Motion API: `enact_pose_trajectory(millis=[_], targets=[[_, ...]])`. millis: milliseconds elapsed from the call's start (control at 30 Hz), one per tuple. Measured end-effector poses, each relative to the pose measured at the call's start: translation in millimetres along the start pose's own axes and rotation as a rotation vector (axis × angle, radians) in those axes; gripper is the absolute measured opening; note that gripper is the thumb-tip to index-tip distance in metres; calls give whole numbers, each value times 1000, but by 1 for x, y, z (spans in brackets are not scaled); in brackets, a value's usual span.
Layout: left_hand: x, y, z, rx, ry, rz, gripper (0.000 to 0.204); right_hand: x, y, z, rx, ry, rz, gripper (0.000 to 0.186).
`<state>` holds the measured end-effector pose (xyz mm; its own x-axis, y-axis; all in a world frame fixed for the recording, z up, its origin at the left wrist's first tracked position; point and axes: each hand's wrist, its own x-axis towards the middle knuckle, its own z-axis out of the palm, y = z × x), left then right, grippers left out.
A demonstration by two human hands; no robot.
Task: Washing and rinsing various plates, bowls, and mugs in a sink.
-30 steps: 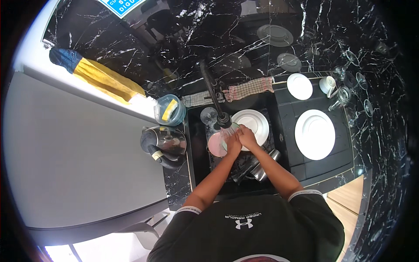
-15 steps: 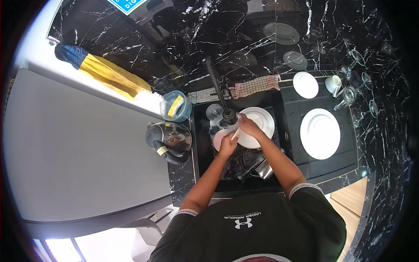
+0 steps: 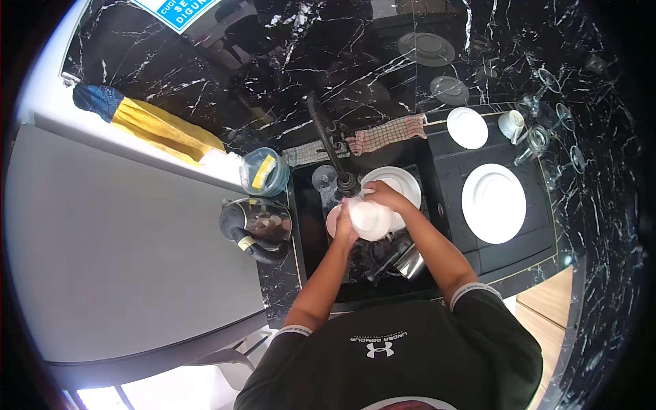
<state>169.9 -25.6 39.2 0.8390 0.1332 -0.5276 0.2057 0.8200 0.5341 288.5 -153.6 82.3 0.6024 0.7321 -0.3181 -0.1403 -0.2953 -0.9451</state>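
Observation:
Under the black faucet, a small white plate is held in both my hands, its face turned up and blurred by water. My left hand grips its left edge. My right hand is closed on the far right side of it. Behind my right hand, a larger white plate lies in the black sink. A pink round dish is partly hidden by my left hand. Nearer to me in the sink rests a metal cup, and a clear glass stands at the far left.
On the right drainboard lie a big white plate and a small round one. Past them are a white cup, a glass mug and several stemmed glasses. A kettle and a plastic tub border the sink's left.
The small plate has tipped from nearly edge-on to face-up in my hands, beneath the faucet. My left hand has shifted slightly left, and the whole view has moved a little.

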Motion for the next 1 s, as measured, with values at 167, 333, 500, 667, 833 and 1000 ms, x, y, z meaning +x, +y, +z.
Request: enact_pose_trajectory(millis=[167, 333, 500, 667, 833, 1000], targets=[[17, 3, -39, -111, 103, 116, 35, 24, -21, 27, -56, -95, -158, 45], [3, -10, -15, 164, 530, 81, 33, 7, -25, 17, -14, 11, -185, 46], [-2, -43, -92, 201, 625, 154, 43, -15, -36, 13, -99, 120, -293, 36], [-1, -38, -127, 210, 643, -241, 31, -31, -24, 21, -315, 217, -391, 32], [16, -31, -139, 133, 730, -366, 26, -49, -28, 11, -293, 186, -544, 30], [15, -34, -136, 133, 723, -132, 23, -74, -24, -18, -218, 82, -472, 29]])
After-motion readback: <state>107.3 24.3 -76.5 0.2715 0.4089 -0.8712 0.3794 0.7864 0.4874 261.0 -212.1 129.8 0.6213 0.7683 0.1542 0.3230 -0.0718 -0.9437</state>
